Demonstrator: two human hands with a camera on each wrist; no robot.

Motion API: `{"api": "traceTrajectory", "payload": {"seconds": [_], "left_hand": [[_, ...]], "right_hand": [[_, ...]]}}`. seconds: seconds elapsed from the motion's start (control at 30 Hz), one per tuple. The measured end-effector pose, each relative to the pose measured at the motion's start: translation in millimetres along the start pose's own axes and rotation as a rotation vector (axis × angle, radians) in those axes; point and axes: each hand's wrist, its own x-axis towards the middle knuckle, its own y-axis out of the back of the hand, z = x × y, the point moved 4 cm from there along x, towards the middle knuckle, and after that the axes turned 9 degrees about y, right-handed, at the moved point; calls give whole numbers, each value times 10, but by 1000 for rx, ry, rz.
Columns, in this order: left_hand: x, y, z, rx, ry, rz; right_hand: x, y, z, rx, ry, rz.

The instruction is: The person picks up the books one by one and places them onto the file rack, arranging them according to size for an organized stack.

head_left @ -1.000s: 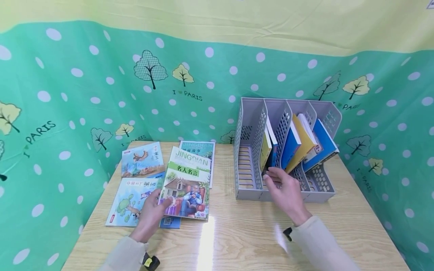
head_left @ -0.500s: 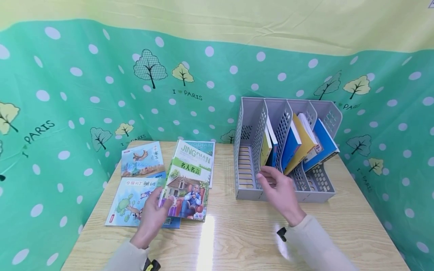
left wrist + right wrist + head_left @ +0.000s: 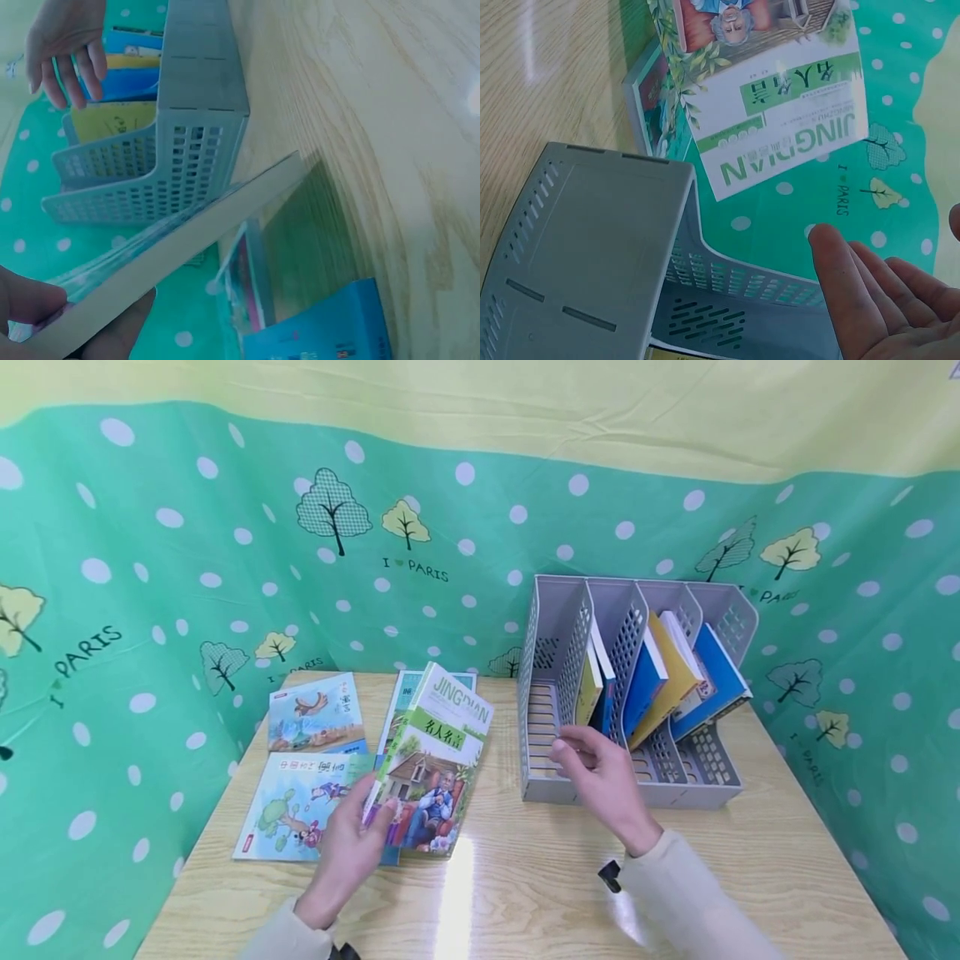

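In the head view my left hand (image 3: 351, 843) grips a white and green book (image 3: 435, 760) by its lower left edge, thumb on the cover. The left wrist view shows the book tilted, its page edge (image 3: 180, 247) facing the camera and its corner close over the table. My right hand (image 3: 600, 781) holds nothing. It hovers in front of the grey file rack (image 3: 551, 791), near the leftmost slots, with fingers relaxed. In the right wrist view the right hand (image 3: 885, 307) is beside the rack, apart from the book's cover (image 3: 802, 112).
Several books stand in the rack, among them a yellow one (image 3: 587, 693) and a blue one (image 3: 712, 681). Picture books (image 3: 315, 714) lie flat at the table's left. Another book (image 3: 401, 693) lies behind the held one. A dotted curtain (image 3: 450, 527) encloses the wooden table (image 3: 540, 893).
The left hand has lifted and turned the book, moving it right toward the rack. The right hand has drawn left from the second slot to the front of the leftmost slots.
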Motion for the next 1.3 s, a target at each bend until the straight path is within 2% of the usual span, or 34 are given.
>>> {"api": "traceTrajectory", "payload": {"seconds": [0.17,0.37,0.47,0.57,0.73,0.87,1.07,1.2,1.3], "left_hand": [[-46,-43,104,-24,-117,-6],[-102,-83,201,-19,-241,6],[-123,-102,246,-33,-280,23],[-144,-123,297,-27,-322,38],[-185,-175,370,-26,-381,24],[-225,-217,426,-10,-435,22],[-285,-275,476,89,-540,110],[-317,-302,504,138,-600,188],[-334,-318,522,158,-627,217]], "right_hand": [[39,-32,-17,56,-17,-14],[55,-102,-45,135,-86,-73],[59,-142,-54,177,-116,-99],[68,-172,-92,195,-111,-108],[86,-212,-160,195,-89,-115],[96,-278,-182,211,-100,-162],[92,-409,-216,207,-123,-234],[93,-503,-246,257,-120,-292],[95,-561,-273,290,-126,-319]]}}
